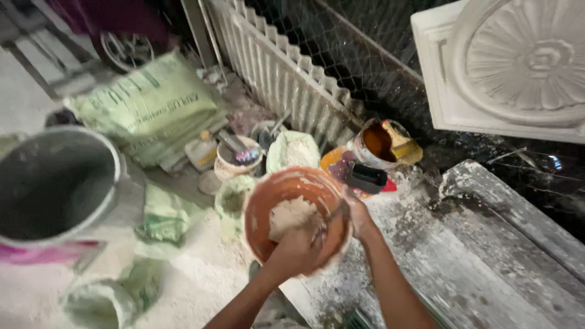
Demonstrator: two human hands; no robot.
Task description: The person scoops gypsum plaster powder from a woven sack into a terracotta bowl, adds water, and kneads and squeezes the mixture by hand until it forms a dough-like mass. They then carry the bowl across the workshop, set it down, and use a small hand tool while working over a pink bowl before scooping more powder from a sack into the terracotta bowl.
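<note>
My left forearm comes up from the bottom edge, and my left hand [297, 248] is curled inside the orange bowl [268, 201], fingers closed down into the pale powdery lump [291, 214] at its bottom; how much of it I actually have hold of I cannot tell. The bowl sits just ahead of both wrists, over the edge of the dusty grey bench [481, 256], tilted so its round mouth faces up and toward me; being round, it has no long axis to speak of. My right forearm rises beside the left, and my right hand [356, 214] is wrapped tight on the bowl's right rim. Off to the far left stands a big grey bucket [58, 183], and beyond the bowl an open paint tin [381, 143]
</note>
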